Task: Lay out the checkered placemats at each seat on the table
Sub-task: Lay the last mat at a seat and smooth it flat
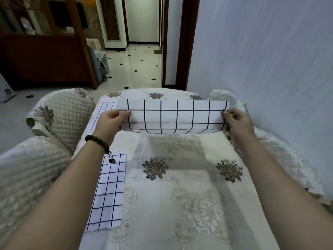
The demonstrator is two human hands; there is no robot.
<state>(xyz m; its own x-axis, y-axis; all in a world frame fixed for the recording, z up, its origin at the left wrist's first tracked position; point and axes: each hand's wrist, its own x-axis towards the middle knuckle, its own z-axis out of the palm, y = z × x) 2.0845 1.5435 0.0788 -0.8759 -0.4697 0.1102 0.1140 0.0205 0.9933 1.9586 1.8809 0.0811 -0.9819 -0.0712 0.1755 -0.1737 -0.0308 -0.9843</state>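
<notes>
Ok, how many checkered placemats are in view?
3. The held placemat hangs between left hand and right hand over the far end; a near-left placemat lies flat on the table; a far-left placemat is partly hidden by the left hand. More may be off-frame.

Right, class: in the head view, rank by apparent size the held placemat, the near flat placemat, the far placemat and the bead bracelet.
1-2. The held placemat and the near flat placemat: they look alike and their nearness differs, so unranked.
3. The far placemat, partly hidden.
4. The bead bracelet.
</notes>
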